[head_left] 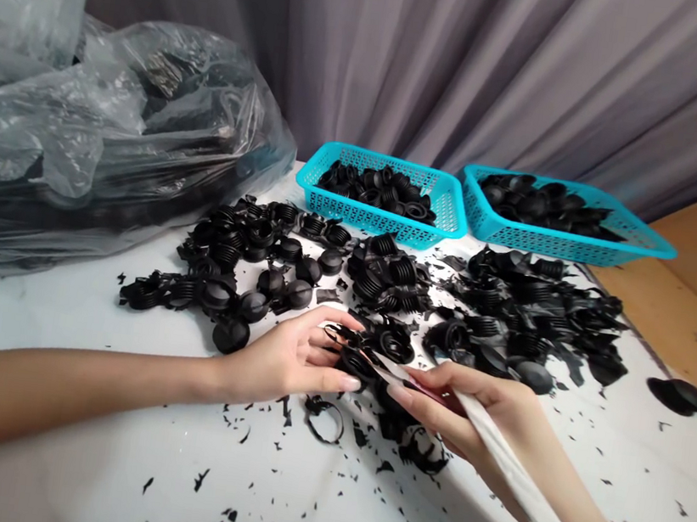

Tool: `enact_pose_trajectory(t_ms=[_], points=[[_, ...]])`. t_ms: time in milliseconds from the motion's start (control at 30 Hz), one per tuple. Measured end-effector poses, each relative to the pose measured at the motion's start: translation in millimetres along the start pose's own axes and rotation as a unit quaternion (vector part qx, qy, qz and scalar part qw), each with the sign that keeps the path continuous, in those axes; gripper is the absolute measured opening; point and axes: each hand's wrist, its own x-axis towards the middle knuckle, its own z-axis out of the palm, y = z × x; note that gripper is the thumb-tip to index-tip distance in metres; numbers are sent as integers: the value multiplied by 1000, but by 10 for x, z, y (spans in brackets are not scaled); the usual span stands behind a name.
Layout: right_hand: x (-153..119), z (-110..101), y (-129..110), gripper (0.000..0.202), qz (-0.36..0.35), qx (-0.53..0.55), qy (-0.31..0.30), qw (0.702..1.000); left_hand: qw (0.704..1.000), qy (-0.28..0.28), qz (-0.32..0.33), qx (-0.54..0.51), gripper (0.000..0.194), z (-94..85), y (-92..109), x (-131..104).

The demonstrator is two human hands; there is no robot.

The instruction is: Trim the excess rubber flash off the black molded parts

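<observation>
My left hand [298,349] reaches in from the left, its thumb and fingers curled around a black rubber part [353,363] with thin black rings of trim near the fingertips. My right hand [471,401] is closed on a slim tool with a pale, pointed blade [389,369]; its exact kind is hard to make out. The blade's tip meets the black part between the two hands. A long white strip [524,485] runs from the right hand along the forearm. Just below the left hand, a thin black ring [325,422] lies on the white table [178,478].
Two blue baskets [385,225] [581,247] at the back hold black parts. Ribbed black pieces lie in piles [532,306] before them. A large clear plastic bag [144,157] fills the back left. Black scraps dot the table. One black cap [679,396] sits at the right edge.
</observation>
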Motion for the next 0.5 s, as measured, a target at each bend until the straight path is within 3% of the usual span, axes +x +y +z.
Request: enact_pose_trajectory(t_ms=[133, 333, 500], points=[[-29, 21, -54, 31, 37, 25, 36, 998, 999, -4, 19, 49, 39, -15, -31, -10], [-17, -1, -73, 35, 63, 25, 13, 998, 994, -38, 48, 91, 26, -13, -20, -1], [-23, -29, -126, 36, 99, 58, 1, 993, 996, -35, -28, 79, 43, 7, 18, -29]])
